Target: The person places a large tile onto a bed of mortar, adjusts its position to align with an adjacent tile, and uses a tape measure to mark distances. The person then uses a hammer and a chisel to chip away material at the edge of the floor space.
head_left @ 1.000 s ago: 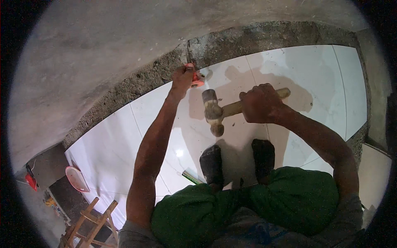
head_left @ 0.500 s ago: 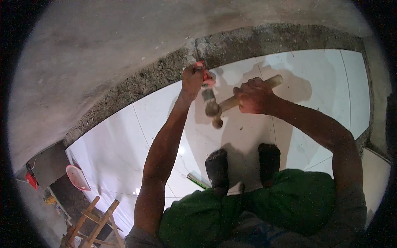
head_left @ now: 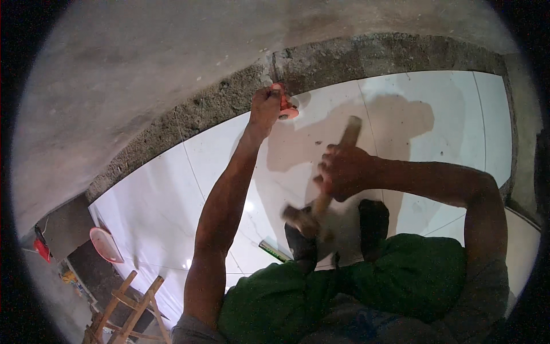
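Observation:
Out ahead, my left hand (head_left: 264, 112) is closed round a chisel (head_left: 288, 109) with an orange-red hand guard. Its dark shaft points at the rough strip of broken mortar (head_left: 321, 63) along the foot of the wall. My right hand (head_left: 346, 172) grips the wooden handle of a hammer (head_left: 350, 131), whose head, smeared by motion, hangs over my left foot. The hammer head is well apart from the chisel's struck end. White floor tiles (head_left: 154, 189) lie under both hands, with my shadow across them.
A bare grey wall (head_left: 143, 69) rises beyond the strip. A green and white tube (head_left: 275, 251) lies beside my left foot. At lower left are a pink basin (head_left: 106, 245), a wooden stand (head_left: 136, 304) and a red object (head_left: 42, 250). Small crumbs dot the tiles.
My right hand has drawn the hammer back toward me, its head swinging from near the chisel's end to above my left foot. My left hand stays almost in place on the chisel.

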Motion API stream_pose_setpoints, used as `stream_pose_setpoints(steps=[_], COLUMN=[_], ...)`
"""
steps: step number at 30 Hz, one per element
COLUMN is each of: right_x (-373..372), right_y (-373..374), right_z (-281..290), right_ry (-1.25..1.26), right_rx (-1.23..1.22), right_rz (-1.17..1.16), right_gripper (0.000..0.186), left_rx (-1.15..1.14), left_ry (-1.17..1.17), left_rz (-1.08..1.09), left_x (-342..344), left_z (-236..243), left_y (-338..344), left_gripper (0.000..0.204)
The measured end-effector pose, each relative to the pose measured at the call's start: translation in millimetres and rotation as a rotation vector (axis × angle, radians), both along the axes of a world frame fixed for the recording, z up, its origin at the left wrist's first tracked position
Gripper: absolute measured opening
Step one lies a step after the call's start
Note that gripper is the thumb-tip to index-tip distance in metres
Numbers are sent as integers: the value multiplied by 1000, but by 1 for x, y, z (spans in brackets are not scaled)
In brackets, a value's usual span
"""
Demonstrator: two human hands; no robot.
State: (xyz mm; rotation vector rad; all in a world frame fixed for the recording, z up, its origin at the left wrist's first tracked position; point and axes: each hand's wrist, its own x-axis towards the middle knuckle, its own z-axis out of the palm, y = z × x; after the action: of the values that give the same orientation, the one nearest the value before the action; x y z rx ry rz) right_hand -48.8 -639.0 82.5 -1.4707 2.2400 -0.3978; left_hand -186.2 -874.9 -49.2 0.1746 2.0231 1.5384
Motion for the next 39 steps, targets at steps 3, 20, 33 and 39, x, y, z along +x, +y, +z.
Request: stream_pose_setpoints(steps=[3,20,33,39], right_x=[-13,-14,-12,-41], right_y=[9,10,-2,2], right_z=[-21,6,46,30], right_ry=[61,46,-9,20], right_rx=[43,68,-160,179], right_rz=[-181,-306,-69,-669], right_gripper=[19,39,35,36], left_rx=[71,81,-56,-165], left_ry=[-164,22,-199,20], left_rz=[162,217,65,-129], left_x=[5,-7,-55,-56], left_z=[7,21,21,27], left_y=[2,14,4,-1], left_gripper=[31,24,16,18])
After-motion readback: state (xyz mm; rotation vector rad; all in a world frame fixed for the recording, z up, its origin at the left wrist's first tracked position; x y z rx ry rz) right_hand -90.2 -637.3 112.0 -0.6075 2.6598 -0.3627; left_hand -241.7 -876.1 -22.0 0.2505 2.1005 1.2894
